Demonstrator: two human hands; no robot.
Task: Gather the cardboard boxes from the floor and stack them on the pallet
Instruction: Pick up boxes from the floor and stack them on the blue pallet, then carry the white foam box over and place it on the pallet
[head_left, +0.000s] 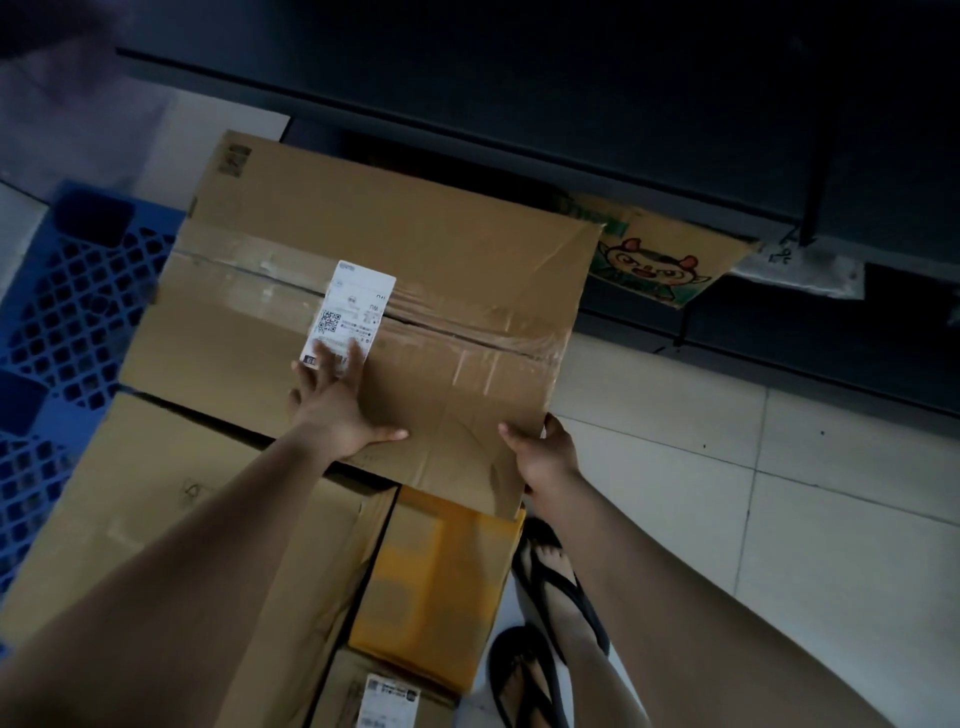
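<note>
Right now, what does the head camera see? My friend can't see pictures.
Two bare hands hold a big taped cardboard box: the left hand lies flat on top, the right hand grips its corner. It sits on other boxes, with a blue pallet at left.

1. I see a large taped cardboard box (374, 312) with a white shipping label (349, 313), lying flat atop the stack.
2. Beneath it sit a plain brown box (171, 519) and a yellow-orange box (441, 587).
3. The blue plastic pallet (72, 322) shows at left.
</note>
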